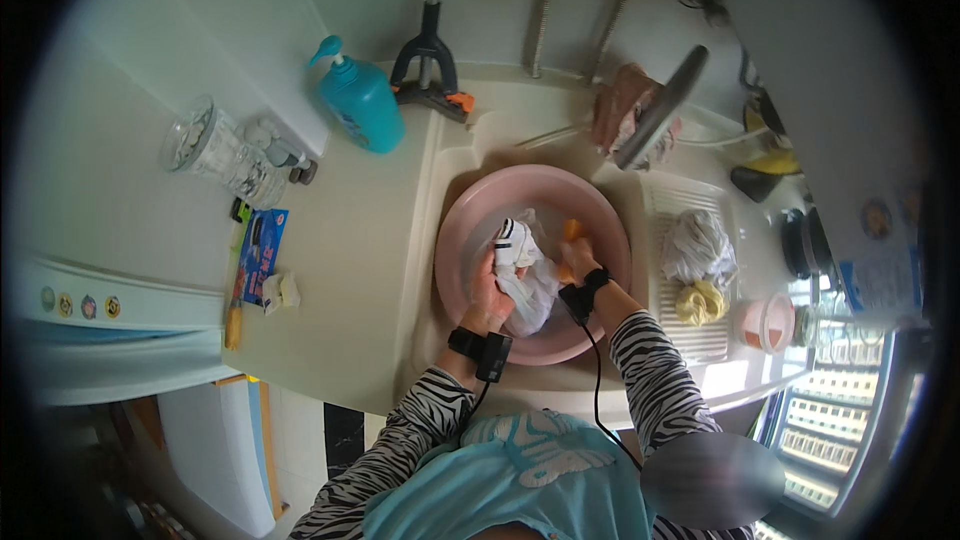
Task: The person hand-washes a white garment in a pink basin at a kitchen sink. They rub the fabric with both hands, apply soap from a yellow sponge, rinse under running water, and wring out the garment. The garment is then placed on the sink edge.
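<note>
A pink round basin (465, 210) sits in the sink with pale water in it. Over it, my left hand (487, 292) is closed on a white cloth (535, 290) that has black stripes at its upper end, perhaps a sock. The cloth hangs bunched down into the basin. To its right, my right hand (580, 258) wraps round an orange object (572, 229). Its ends show above and below the fingers, but its kind is hidden by the grip. The right hand is close beside the cloth; whether they touch I cannot tell.
A ribbed washboard area (665, 205) right of the basin bears a bunched white cloth (698, 245) and a yellow cloth (700, 303). A grey faucet (662, 108) juts over the sink's back right. A teal pump bottle (362, 105) and a blue box (262, 255) stand left.
</note>
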A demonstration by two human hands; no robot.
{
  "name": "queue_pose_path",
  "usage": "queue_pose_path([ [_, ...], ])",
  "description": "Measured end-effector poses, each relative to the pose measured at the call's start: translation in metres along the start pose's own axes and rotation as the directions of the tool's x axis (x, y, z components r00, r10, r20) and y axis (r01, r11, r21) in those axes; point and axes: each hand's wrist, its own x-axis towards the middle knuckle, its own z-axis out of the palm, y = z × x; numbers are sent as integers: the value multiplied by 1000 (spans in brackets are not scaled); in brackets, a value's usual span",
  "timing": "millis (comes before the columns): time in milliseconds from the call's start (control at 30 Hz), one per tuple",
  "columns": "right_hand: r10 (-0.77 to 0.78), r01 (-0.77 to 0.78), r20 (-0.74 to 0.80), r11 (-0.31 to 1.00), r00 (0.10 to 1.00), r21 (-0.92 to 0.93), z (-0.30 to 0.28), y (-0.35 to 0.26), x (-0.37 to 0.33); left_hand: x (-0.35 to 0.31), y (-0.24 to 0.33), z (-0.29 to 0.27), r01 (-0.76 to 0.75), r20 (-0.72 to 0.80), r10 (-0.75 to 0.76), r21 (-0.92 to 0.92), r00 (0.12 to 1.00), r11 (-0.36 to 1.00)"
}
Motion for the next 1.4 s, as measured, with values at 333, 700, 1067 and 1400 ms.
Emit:
queue_pose_path([
  [333,-402,398,78,826,912,-400,23,29,-8,-4,12,9,-187,17,192,325,981,927],
  [700,-525,574,287,540,802,-616,98,-42,-115,-12,-6,-3,-103,97,82,237,992,966],
  [1067,-120,114,236,993,964,37,48,-44,-62,3,14,-1,80,89,-67,-152,994,985],
  [1400,-238,239,117,971,964,0,32,-25,-93,-2,17,6,-25,-25,28,123,999,992],
])
